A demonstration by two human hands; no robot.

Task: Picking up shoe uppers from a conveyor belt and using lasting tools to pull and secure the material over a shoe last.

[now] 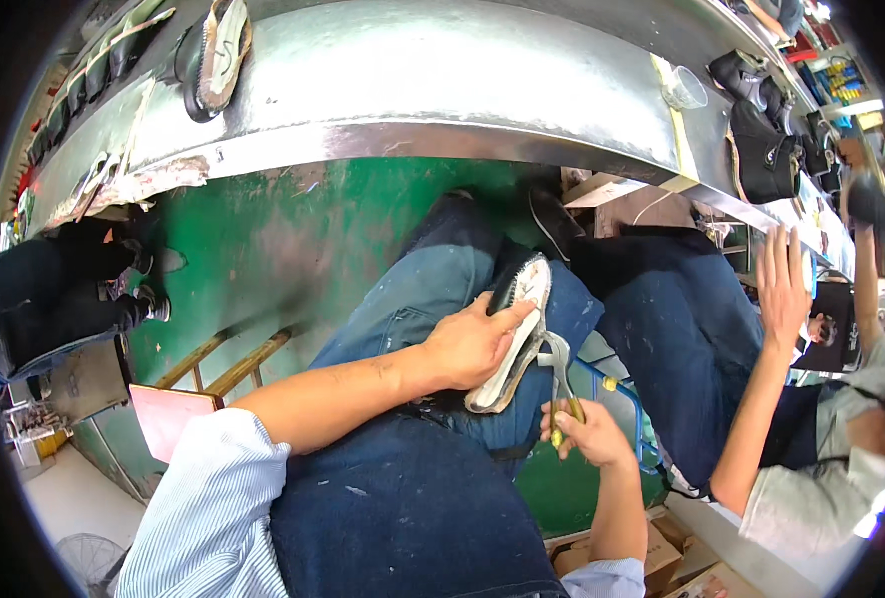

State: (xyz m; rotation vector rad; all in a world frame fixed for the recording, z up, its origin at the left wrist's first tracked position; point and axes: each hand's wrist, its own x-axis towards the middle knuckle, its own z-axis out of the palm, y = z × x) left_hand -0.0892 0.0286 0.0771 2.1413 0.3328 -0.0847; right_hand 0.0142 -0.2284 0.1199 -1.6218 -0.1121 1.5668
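Observation:
A dark shoe upper on a last [503,384] lies across my thigh, its pale underside turned up and a jagged edge folded over around it. Fingers and thumb of my left hand [470,344] are wrapped round its side. In my right hand [590,436] is a pair of lasting pliers [563,377] with yellowish handles. The pliers' metal head is against the right edge of the underside. Whether the jaws pinch any material is too small to tell.
A metal bench [383,140] runs across the far side, bearing another lasted shoe [223,60], a clear cup [688,88] and black shoes [764,159]. To my left stands a pink-topped stool [171,404]. A co-worker's raised hand [785,284] is at the right; cardboard boxes [662,558] lie below.

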